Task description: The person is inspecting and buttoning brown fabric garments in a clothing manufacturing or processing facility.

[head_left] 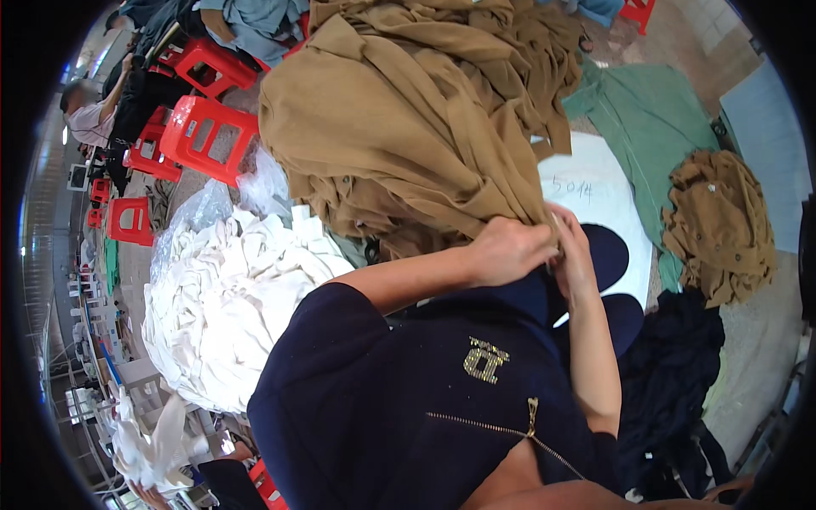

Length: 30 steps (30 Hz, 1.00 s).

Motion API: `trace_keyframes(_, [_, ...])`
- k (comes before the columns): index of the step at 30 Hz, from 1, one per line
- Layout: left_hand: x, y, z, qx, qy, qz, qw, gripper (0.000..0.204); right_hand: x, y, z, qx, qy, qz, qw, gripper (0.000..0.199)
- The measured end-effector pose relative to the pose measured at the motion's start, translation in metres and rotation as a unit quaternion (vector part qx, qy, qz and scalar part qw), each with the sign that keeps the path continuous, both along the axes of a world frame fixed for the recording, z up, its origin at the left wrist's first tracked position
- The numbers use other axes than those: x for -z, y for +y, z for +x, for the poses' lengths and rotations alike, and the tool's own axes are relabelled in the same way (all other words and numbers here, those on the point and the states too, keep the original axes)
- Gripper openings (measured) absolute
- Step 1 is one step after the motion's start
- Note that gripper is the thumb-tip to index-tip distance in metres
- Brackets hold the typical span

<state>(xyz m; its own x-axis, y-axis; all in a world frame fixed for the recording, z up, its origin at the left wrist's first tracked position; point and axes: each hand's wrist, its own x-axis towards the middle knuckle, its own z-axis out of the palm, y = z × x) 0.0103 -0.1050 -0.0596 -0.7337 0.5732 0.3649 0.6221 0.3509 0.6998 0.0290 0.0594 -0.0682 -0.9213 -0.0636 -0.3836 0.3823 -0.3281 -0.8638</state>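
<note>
A brown knit garment (450, 127) stretches toward me from a big heap of brown cloth. My left hand (512, 250) is closed around the gathered near end of it. Right beside it, my right hand (573, 253) pinches the same end with fingers and thumb together. The two hands meet at the fingertips, and the exact bit of cloth between them is hidden. Under and behind the hands lies a white sheet (629, 183) with handwriting on it.
White garments (229, 297) pile up at left beside clear plastic. Red stools (208, 140) stand beyond. A green cloth (650, 127), a brown bundle (722, 221) and dark clothes (671, 382) lie at right. Another person (89, 115) sits far left.
</note>
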Motion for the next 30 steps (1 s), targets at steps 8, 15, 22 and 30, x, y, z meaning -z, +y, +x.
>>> trace_keyframes(8, [0.026,-0.028,-0.020,-0.145,0.224,-0.053,0.962,0.046,-0.001,0.064,0.012,0.203,0.013,-0.159,0.966,0.028])
trace_keyframes(15, [0.070,-0.134,-0.080,-0.268,0.079,-0.312,0.908,0.019,-0.037,0.125,0.046,0.323,0.082,-0.091,0.939,0.027])
trace_keyframes(22, [-0.093,-0.054,-0.053,0.105,-0.466,0.128,0.869,0.031,-0.091,0.165,-0.018,0.205,0.268,-0.085,0.937,0.046])
trace_keyframes(30, [-0.178,0.049,-0.086,0.289,-0.366,0.476,0.746,0.033,-0.085,0.046,0.052,0.114,0.365,0.204,0.901,0.032])
